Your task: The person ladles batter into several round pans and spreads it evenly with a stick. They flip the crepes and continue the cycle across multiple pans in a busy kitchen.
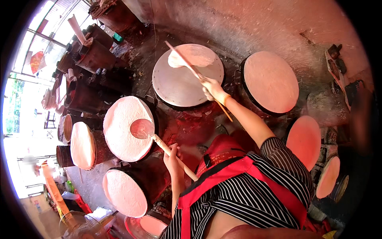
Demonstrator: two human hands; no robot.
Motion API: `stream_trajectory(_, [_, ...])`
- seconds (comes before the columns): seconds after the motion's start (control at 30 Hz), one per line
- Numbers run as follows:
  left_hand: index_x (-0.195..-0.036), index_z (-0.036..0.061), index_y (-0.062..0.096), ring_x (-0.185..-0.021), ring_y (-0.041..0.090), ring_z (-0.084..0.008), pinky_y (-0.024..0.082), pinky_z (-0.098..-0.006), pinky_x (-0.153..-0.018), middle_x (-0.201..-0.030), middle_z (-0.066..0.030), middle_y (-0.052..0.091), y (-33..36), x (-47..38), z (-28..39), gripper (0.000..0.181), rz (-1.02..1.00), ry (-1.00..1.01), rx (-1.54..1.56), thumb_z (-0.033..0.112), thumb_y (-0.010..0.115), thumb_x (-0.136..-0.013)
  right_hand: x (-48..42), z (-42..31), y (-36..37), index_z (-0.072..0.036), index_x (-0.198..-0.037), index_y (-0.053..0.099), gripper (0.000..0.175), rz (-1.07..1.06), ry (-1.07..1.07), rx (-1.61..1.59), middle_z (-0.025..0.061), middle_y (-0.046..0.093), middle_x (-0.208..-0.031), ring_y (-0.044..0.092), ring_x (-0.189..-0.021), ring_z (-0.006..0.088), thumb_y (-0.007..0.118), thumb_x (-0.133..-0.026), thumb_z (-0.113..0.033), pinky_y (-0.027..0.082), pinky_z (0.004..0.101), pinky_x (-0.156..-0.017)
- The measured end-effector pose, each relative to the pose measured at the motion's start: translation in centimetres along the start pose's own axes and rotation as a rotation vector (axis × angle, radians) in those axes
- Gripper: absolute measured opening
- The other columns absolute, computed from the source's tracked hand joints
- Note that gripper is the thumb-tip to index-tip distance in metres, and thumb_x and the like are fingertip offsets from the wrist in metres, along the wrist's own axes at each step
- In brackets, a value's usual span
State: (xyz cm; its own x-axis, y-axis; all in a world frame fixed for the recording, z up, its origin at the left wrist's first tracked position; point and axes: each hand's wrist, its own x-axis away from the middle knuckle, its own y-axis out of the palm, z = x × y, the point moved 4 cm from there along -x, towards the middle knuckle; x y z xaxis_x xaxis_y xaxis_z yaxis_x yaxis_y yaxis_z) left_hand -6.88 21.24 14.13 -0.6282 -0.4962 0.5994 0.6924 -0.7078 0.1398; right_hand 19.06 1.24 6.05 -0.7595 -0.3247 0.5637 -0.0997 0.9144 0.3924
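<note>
My left hand [173, 162] grips the pale wooden handle [167, 151] of a round, shallow ladle [142, 129]. The ladle's bowl is over a pan [151, 149] topped by a pale, round layer of what looks like batter [119, 125]. In my right hand [213, 89], which wears a light glove with an orange cuff, is a long thin wooden stick [182, 56]. It slants across a round griddle [182, 89], its upper part passing in front of a folded or bunched pale sheet [198, 55] at the griddle's far side. Whether stick and sheet touch, I cannot tell.
More round pans with pale tops stand around me: one at right [271, 82], a reddish-lit one [303, 143], and one at lower left [125, 194]. Dark cylindrical stoves or drums [95, 55] crowd the left. A bare wall [268, 27] rises beyond; a wire-guarded fan [80, 224] is at bottom left.
</note>
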Motion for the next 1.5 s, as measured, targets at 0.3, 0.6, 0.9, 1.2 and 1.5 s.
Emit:
stream_trajectory(0.3, [-0.088, 0.0079, 0.051, -0.049, 0.043, -0.0068, 0.035, -0.0215, -0.043, -0.063, 0.0007, 0.049, -2.6, 0.8, -1.5, 0.014, -0.023, -0.021, 0.033, 0.014, 0.064, -0.090, 3.6, 3.0, -1.5, -0.027, -0.132, 0.053, 0.040, 0.187, -0.105, 0.059, -0.0069, 0.030, -0.052, 0.025, -0.035, 0.0061, 0.059, -0.094, -0.032, 0.021, 0.0245, -0.031])
stream_trajectory(0.6, [-0.080, 0.0080, 0.053, -0.052, 0.047, -0.0092, 0.040, -0.0250, -0.050, -0.063, 0.0003, 0.051, -1.4, 2.0, -3.9, 0.018, 0.187, 0.035, 0.060, 0.016, 0.068, -0.086, 4.6, -0.4, -3.4, -0.025, -0.134, 0.051, 0.038, -0.188, 0.070, 0.192, -0.0074, 0.035, -0.053, 0.027, -0.036, 0.0053, 0.053, -0.096, -0.024, 0.021, 0.0232, -0.033])
stream_trajectory(0.9, [-0.098, 0.0030, 0.061, -0.089, 0.058, -0.0109, 0.044, -0.0222, -0.078, -0.091, -0.0021, 0.062, 2.0, 3.0, -7.1, 0.018, 0.319, 0.028, 0.173, 0.013, 0.068, -0.084, -2.0, -3.3, -6.0, -0.022, -0.136, 0.050, 0.043, -0.131, -0.046, 0.486, -0.0064, 0.031, -0.053, 0.027, -0.037, 0.0062, 0.054, -0.095, -0.034, 0.023, 0.0249, -0.033])
stream_trajectory(1.2, [-0.112, 0.0092, 0.063, -0.107, 0.051, -0.0060, 0.035, -0.0249, -0.094, -0.117, 0.0039, 0.061, 4.7, 5.5, -9.2, 0.025, 0.434, -0.032, 0.157, 0.016, 0.062, -0.087, 1.1, -7.8, -10.5, -0.024, -0.137, 0.050, 0.040, -0.577, 0.242, 0.532, -0.0074, 0.034, -0.053, 0.025, -0.037, 0.0044, 0.044, -0.098, -0.017, 0.023, 0.0221, -0.032])
stream_trajectory(1.5, [-0.120, 0.0108, 0.058, -0.113, 0.048, -0.0063, 0.038, -0.0259, -0.095, -0.123, 0.0048, 0.057, 4.7, 5.7, -9.0, 0.033, 0.441, -0.034, 0.208, 0.016, 0.062, -0.087, -6.1, -8.2, -8.7, -0.017, -0.135, 0.051, 0.040, -0.534, 0.136, 0.589, -0.0074, 0.034, -0.055, 0.026, -0.037, 0.0045, 0.054, -0.095, -0.025, 0.021, 0.0223, -0.032])
